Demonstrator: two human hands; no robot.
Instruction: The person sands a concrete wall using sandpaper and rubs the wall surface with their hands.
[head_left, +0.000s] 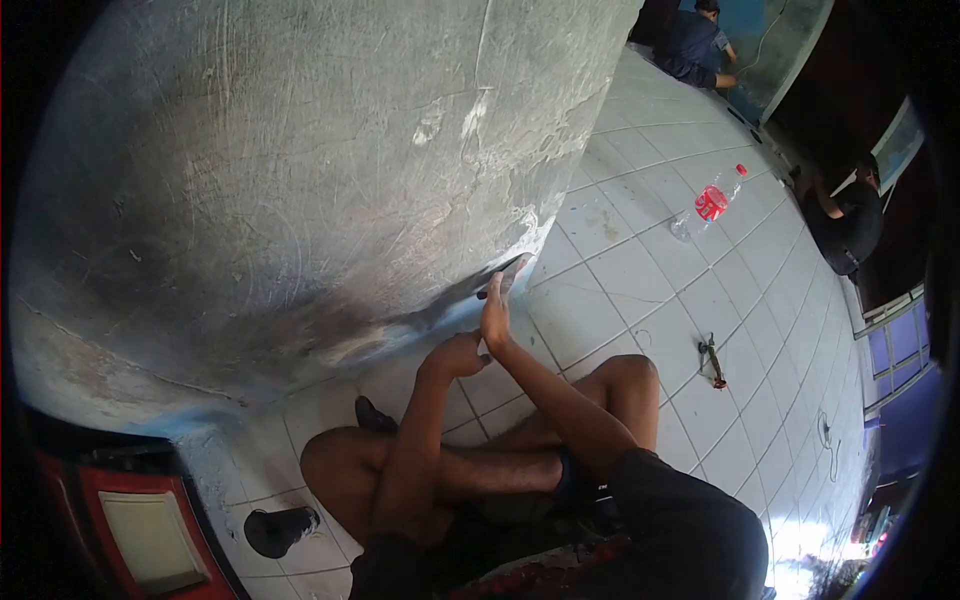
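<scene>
My right hand (pixel 495 318) is closed on a flat scraper-like tool (pixel 513 271), which is against the lower edge of the grey wall (pixel 400 180) near its corner; the exact kind is hard to make out. Bent close to my right wrist, my left hand (pixel 457 355) has its fingers curled in, and whatever they hold, if anything, is hidden. The wall's plaster is patchy and scratched, with pale scraped spots and blue paint low down by the floor.
On the tiled floor (pixel 620 290) lie a clear bottle with a red label (pixel 711 204) and a small metal tool (pixel 712 361). A dark cylindrical object (pixel 280 531) stands by my knee, near a red-framed piece (pixel 150 535). Two other people (pixel 690 45) sit farther off.
</scene>
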